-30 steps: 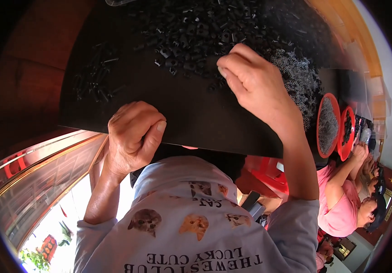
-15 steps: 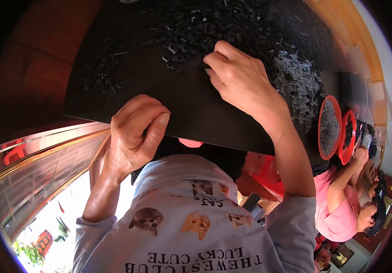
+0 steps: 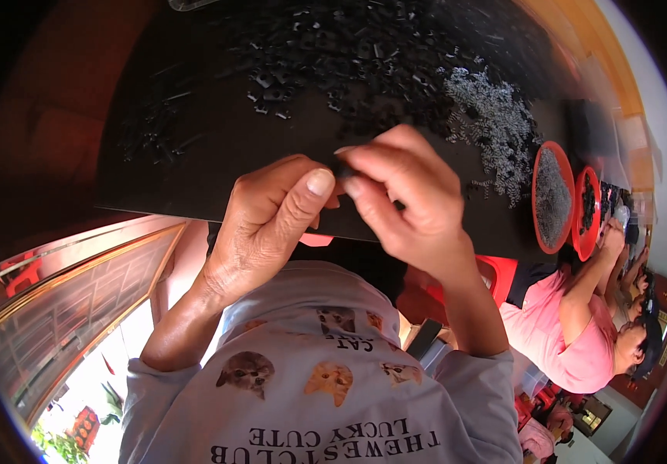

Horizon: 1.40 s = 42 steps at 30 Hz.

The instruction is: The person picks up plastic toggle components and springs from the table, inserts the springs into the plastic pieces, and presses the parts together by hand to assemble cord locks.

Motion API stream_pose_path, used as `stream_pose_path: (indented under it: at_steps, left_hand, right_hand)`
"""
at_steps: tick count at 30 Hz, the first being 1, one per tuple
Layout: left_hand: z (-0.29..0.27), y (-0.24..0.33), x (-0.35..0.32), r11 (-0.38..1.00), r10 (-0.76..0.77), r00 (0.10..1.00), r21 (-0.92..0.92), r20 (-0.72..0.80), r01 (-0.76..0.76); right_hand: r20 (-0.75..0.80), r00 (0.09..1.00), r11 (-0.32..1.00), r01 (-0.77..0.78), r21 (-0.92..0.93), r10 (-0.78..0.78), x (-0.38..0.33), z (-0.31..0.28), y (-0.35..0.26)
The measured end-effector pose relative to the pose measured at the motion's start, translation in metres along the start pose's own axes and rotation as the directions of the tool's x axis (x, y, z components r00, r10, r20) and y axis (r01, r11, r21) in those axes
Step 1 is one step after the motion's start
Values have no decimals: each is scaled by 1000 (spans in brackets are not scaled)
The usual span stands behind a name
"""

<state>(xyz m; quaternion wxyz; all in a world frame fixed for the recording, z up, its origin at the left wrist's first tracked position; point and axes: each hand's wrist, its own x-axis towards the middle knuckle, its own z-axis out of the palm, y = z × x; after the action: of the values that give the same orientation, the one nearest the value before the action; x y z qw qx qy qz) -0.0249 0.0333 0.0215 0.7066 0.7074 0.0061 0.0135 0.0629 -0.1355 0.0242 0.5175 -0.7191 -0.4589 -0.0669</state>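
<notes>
Over the near part of the dark table (image 3: 217, 174), my two hands meet. A small black part (image 3: 343, 168), probably plastic, sits in the pinch of my right hand (image 3: 419, 193), between thumb and forefinger. My left hand (image 3: 271, 209) is closed, its thumb laid along the curled fingers and its tip right beside that part; what it holds is hidden. Beyond the hands spreads a heap of small black parts (image 3: 333, 62). To the right of that heap lies a pile of small metal springs (image 3: 496, 124).
Thin black pieces (image 3: 155, 135) lie scattered at the table's left. Along the right edge stand a red bowl (image 3: 538, 209) of springs and another red bowl (image 3: 595, 232) with black parts. Farther right a co-worker in a pink shirt (image 3: 566, 332) sits with arms at the table.
My right hand has come back from the black heap toward me, with a small black part in its pinch. The left hand has moved right and up to meet it.
</notes>
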Motion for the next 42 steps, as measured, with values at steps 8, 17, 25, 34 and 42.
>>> stream_pose_path:
  at_steps: [8, 17, 25, 34, 42]
  left_hand:
    - [14, -2, 1, 999, 49, 997, -19, -66, -51]
    - [17, -10, 5, 995, -19, 1000, -97, 19, 20]
    - [24, -17, 12, 998, 38, 998, -55, 54, -35]
    - [25, -23, 12, 994, 99, 992, 32, 74, -102]
    - [25, -24, 12, 992, 124, 991, 5, 58, -125]
  right_hand:
    - [-19, 997, 978, 68, -195, -73, -11, 8, -13]
    - [0, 924, 749, -310, -586, 383, -22, -115, 28]
    - [105, 919, 543, -131, -829, 381, -21, -111, 51]
    - [45, 940, 746, -240, -621, 340, -18, -111, 46]
    - [63, 911, 910, -401, -106, 409, -17, -75, 20]
